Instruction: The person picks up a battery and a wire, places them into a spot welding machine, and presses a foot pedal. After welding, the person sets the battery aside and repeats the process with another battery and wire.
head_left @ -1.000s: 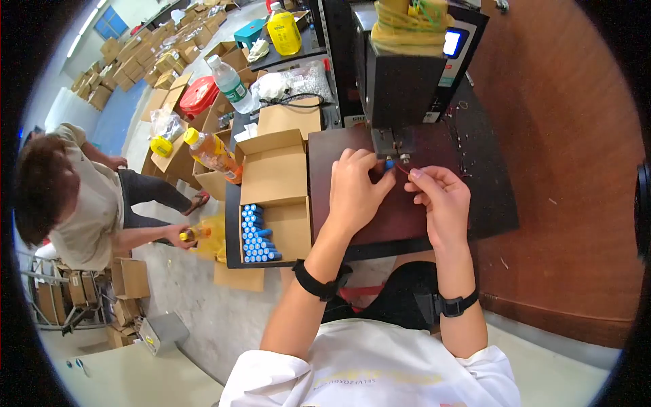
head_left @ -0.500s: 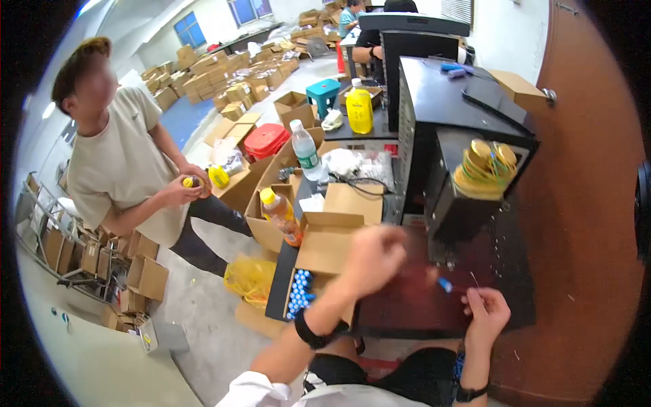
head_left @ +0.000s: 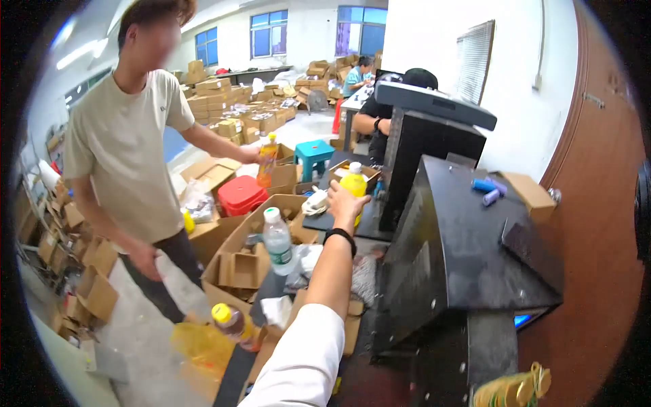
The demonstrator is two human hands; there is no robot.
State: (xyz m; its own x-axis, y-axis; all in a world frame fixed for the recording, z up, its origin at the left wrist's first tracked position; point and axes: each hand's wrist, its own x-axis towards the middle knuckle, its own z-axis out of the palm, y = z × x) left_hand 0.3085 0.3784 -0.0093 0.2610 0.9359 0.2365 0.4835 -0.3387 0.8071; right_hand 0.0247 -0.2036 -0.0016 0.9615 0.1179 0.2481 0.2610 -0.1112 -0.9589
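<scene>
My left hand (head_left: 347, 202) reaches far forward, its arm in a white sleeve with a black wristband. The fingers and thumb are spread on either side of a yellow bottle (head_left: 353, 179) with a white cap. The hand hides the bottle's lower part, and whether skin touches it I cannot make out. The bottle stands upright on a black surface beside the tall black machine. My right hand is out of the picture. At the left, a person in a beige shirt (head_left: 135, 142) stretches an arm to a yellow-capped orange drink bottle (head_left: 266, 163).
Near my arm stand a clear bottle (head_left: 279, 247) and a yellow-capped brown drink bottle (head_left: 234, 325). A black machine (head_left: 488, 237) fills the right side, with blue and purple cylinders (head_left: 489, 190) on top. Cardboard boxes, a red lidded bin (head_left: 242, 195) and a teal stool (head_left: 313, 154) lie beyond.
My view has swung up and forward. My left hand has moved from over the table to the yellow bottle; my right hand has left view. The other person's arm now extends to a drink bottle.
</scene>
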